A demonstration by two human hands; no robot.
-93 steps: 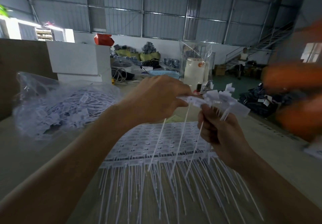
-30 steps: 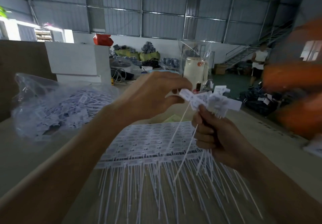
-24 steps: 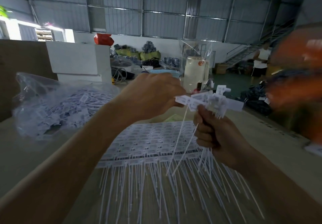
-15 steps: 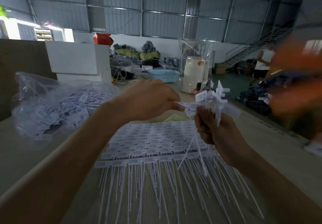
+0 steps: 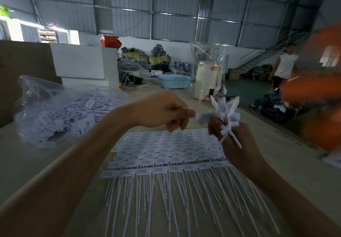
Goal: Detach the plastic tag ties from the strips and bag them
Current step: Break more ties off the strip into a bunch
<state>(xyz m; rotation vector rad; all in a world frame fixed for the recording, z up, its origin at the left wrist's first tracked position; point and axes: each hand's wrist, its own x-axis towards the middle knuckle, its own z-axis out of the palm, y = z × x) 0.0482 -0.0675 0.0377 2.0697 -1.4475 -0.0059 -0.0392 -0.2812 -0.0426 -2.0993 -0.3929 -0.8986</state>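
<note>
My right hand (image 5: 233,141) grips a bunch of white plastic tag ties (image 5: 227,114), their flat heads fanned out above my fist. My left hand (image 5: 162,111) pinches the head of one tie at the left end of the bunch, thumb and forefinger closed on it. Both hands hover above a stack of white tag-tie strips (image 5: 166,155) lying on the table, thin tails pointing toward me. A clear plastic bag (image 5: 60,111) holding several loose ties lies at the left.
A tan table (image 5: 276,163) carries everything. A white box (image 5: 83,63), a blue basket (image 5: 174,81) and a cream canister in clear wrap (image 5: 208,78) stand at the far edge. Blurred orange shapes (image 5: 317,93) fill the right. A person (image 5: 284,65) stands in the background.
My left hand has drawn left, away from the bunch, pinching one tie head. The bunch in my right hand has twisted, and the tails that hung below it are gone from sight.
</note>
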